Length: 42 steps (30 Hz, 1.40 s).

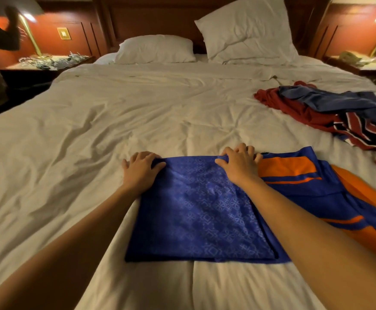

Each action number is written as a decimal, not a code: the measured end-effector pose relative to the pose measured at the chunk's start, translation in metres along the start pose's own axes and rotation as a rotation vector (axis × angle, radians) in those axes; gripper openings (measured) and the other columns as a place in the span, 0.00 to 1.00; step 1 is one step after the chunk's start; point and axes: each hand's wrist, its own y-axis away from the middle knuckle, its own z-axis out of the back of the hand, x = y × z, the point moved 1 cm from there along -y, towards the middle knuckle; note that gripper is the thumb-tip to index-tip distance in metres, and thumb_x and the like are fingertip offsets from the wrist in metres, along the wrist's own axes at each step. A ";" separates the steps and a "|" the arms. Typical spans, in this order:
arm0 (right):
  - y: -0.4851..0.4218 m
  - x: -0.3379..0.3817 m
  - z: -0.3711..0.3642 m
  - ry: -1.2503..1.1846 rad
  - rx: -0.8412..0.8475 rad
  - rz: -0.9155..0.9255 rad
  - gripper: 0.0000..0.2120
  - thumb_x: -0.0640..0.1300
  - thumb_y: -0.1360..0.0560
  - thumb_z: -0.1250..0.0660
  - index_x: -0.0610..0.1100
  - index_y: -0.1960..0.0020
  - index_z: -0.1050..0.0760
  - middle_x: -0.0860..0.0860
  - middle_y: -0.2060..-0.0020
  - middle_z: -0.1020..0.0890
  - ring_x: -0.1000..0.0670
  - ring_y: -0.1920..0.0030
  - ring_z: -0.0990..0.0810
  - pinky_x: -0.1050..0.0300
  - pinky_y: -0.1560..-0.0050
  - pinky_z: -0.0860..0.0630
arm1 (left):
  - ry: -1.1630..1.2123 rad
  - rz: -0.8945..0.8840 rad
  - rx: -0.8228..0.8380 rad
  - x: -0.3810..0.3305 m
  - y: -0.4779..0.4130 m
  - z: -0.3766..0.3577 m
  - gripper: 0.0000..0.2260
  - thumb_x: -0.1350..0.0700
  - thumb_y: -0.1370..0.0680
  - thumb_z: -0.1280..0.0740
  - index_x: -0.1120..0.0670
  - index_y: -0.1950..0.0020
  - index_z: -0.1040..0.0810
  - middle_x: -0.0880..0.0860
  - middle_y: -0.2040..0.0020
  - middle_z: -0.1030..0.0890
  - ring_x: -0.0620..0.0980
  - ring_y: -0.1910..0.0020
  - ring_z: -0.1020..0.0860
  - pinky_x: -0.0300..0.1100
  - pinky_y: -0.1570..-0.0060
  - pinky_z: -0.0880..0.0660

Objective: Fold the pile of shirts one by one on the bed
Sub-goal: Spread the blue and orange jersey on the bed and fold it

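Observation:
A blue patterned shirt (201,211) lies folded into a rectangle on the white bed (115,121), near the front edge. My left hand (140,170) pinches its far left corner, thumb on top of the cloth. My right hand (240,163) grips the far right corner of the same fold. To the right, partly under this shirt, lies a blue and orange shirt (312,182). A loose pile of shirts (330,110), red, blue and striped, is heaped at the far right of the bed.
Two white pillows (245,30) lean against the wooden headboard. Bedside tables with brass lamps (31,34) stand on both sides. A person's dark sleeve (1,34) shows at the far left.

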 end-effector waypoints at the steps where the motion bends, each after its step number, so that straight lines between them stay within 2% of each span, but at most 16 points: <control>1: -0.005 -0.004 0.001 -0.069 -0.031 -0.011 0.15 0.63 0.21 0.38 0.53 0.45 0.23 0.48 0.39 0.30 0.43 0.37 0.36 0.44 0.38 0.41 | 0.032 0.015 -0.019 0.000 -0.005 0.001 0.13 0.41 0.19 0.38 0.45 0.39 0.22 0.49 0.32 0.26 0.54 0.29 0.35 0.61 0.28 0.47; 6: -0.016 -0.021 0.003 -0.304 -0.051 -0.095 0.10 0.58 0.24 0.30 0.52 0.56 0.21 0.49 0.41 0.27 0.43 0.39 0.33 0.45 0.39 0.40 | 0.044 0.086 0.015 -0.002 -0.024 0.006 0.12 0.44 0.21 0.33 0.49 0.43 0.19 0.53 0.33 0.27 0.58 0.32 0.33 0.53 0.31 0.42; 9: -0.008 -0.021 0.009 -0.247 -0.100 -0.082 0.05 0.49 0.21 0.32 0.50 0.47 0.19 0.47 0.37 0.27 0.42 0.36 0.32 0.45 0.36 0.39 | 0.056 0.073 -0.003 -0.005 -0.022 0.010 0.11 0.49 0.21 0.33 0.49 0.40 0.21 0.54 0.31 0.28 0.58 0.31 0.33 0.54 0.30 0.42; 12: 0.021 0.001 0.022 -0.227 -0.159 0.131 0.17 0.51 0.17 0.40 0.46 0.32 0.25 0.47 0.31 0.28 0.44 0.30 0.32 0.46 0.32 0.38 | 0.103 -0.023 -0.084 -0.019 -0.004 0.013 0.16 0.52 0.19 0.35 0.51 0.31 0.25 0.55 0.28 0.28 0.57 0.28 0.33 0.55 0.27 0.43; 15: 0.072 0.021 0.017 -0.089 0.100 0.329 0.30 0.62 0.17 0.54 0.47 0.22 0.38 0.48 0.22 0.39 0.44 0.21 0.45 0.45 0.23 0.48 | 0.097 -0.096 0.018 -0.043 0.031 0.010 0.21 0.46 0.17 0.40 0.52 0.26 0.30 0.54 0.24 0.33 0.54 0.24 0.38 0.57 0.25 0.47; 17: 0.104 0.018 0.011 0.039 0.239 0.362 0.47 0.71 0.28 0.74 0.47 0.19 0.49 0.49 0.19 0.49 0.46 0.20 0.54 0.44 0.21 0.58 | 0.086 -0.079 0.160 -0.055 0.061 0.005 0.28 0.38 0.18 0.45 0.51 0.22 0.36 0.52 0.20 0.39 0.52 0.21 0.43 0.54 0.23 0.51; 19: 0.124 0.007 0.011 0.081 0.296 0.365 0.57 0.72 0.39 0.82 0.46 0.18 0.55 0.48 0.19 0.53 0.48 0.20 0.57 0.46 0.21 0.60 | -0.004 -0.084 0.246 -0.057 0.089 -0.003 0.32 0.34 0.19 0.50 0.47 0.19 0.43 0.49 0.18 0.46 0.51 0.19 0.49 0.50 0.23 0.55; 22: 0.148 -0.004 0.025 0.012 0.412 0.389 0.51 0.72 0.34 0.73 0.44 0.19 0.56 0.49 0.19 0.55 0.49 0.20 0.59 0.49 0.21 0.60 | -0.073 -0.059 0.288 -0.051 0.112 -0.002 0.28 0.35 0.17 0.52 0.42 0.18 0.50 0.45 0.18 0.52 0.49 0.19 0.55 0.50 0.22 0.58; 25: 0.168 -0.019 0.045 -0.107 0.506 0.399 0.33 0.63 0.18 0.53 0.46 0.19 0.50 0.52 0.19 0.51 0.53 0.20 0.56 0.52 0.21 0.58 | -0.067 -0.031 0.312 -0.051 0.120 0.004 0.27 0.37 0.17 0.50 0.41 0.19 0.51 0.45 0.18 0.53 0.48 0.19 0.55 0.49 0.22 0.59; 28: 0.173 -0.040 0.073 -0.417 0.584 0.330 0.23 0.55 0.18 0.38 0.48 0.26 0.30 0.53 0.26 0.30 0.56 0.25 0.35 0.57 0.25 0.40 | -0.067 -0.034 0.312 -0.054 0.122 0.005 0.27 0.37 0.17 0.51 0.40 0.19 0.52 0.45 0.18 0.52 0.48 0.19 0.56 0.50 0.22 0.59; 31: 0.171 -0.063 0.100 -0.806 0.560 0.194 0.14 0.50 0.19 0.36 0.47 0.38 0.20 0.52 0.43 0.16 0.54 0.44 0.17 0.57 0.38 0.23 | -0.060 -0.026 0.301 -0.053 0.123 0.004 0.27 0.36 0.18 0.51 0.40 0.19 0.51 0.45 0.18 0.51 0.48 0.19 0.55 0.50 0.22 0.58; 34: 0.162 -0.095 0.122 -0.927 0.446 0.074 0.12 0.48 0.17 0.40 0.48 0.40 0.20 0.49 0.48 0.14 0.49 0.50 0.15 0.56 0.47 0.20 | -0.061 -0.025 0.294 -0.052 0.122 0.004 0.27 0.37 0.17 0.50 0.39 0.19 0.51 0.45 0.18 0.51 0.48 0.19 0.54 0.50 0.22 0.58; 36: 0.150 -0.127 0.127 -0.883 0.321 -0.009 0.12 0.50 0.17 0.40 0.49 0.41 0.20 0.51 0.47 0.15 0.49 0.47 0.16 0.54 0.46 0.21 | -0.063 -0.031 0.296 -0.051 0.121 0.004 0.27 0.37 0.18 0.51 0.39 0.19 0.50 0.45 0.18 0.51 0.49 0.19 0.54 0.50 0.22 0.57; 38: 0.133 -0.166 0.122 -0.649 0.111 -0.078 0.14 0.53 0.18 0.39 0.50 0.36 0.22 0.52 0.43 0.18 0.48 0.43 0.19 0.52 0.45 0.23 | -0.057 -0.036 0.292 -0.050 0.120 0.003 0.27 0.36 0.18 0.51 0.39 0.19 0.50 0.45 0.18 0.50 0.49 0.19 0.53 0.50 0.22 0.57; 40: 0.121 -0.198 0.111 -0.364 -0.015 -0.208 0.22 0.58 0.19 0.40 0.51 0.28 0.31 0.44 0.36 0.23 0.39 0.39 0.24 0.44 0.42 0.26 | -0.054 -0.036 0.283 -0.048 0.119 0.002 0.27 0.36 0.18 0.51 0.39 0.20 0.49 0.45 0.18 0.50 0.49 0.19 0.52 0.51 0.22 0.57; 42: 0.115 -0.216 0.097 -0.275 0.002 -0.407 0.32 0.64 0.20 0.43 0.49 0.22 0.42 0.37 0.30 0.31 0.32 0.34 0.30 0.38 0.36 0.32 | -0.048 -0.037 0.270 -0.047 0.117 0.000 0.27 0.36 0.18 0.51 0.38 0.20 0.48 0.44 0.18 0.48 0.49 0.19 0.51 0.50 0.22 0.56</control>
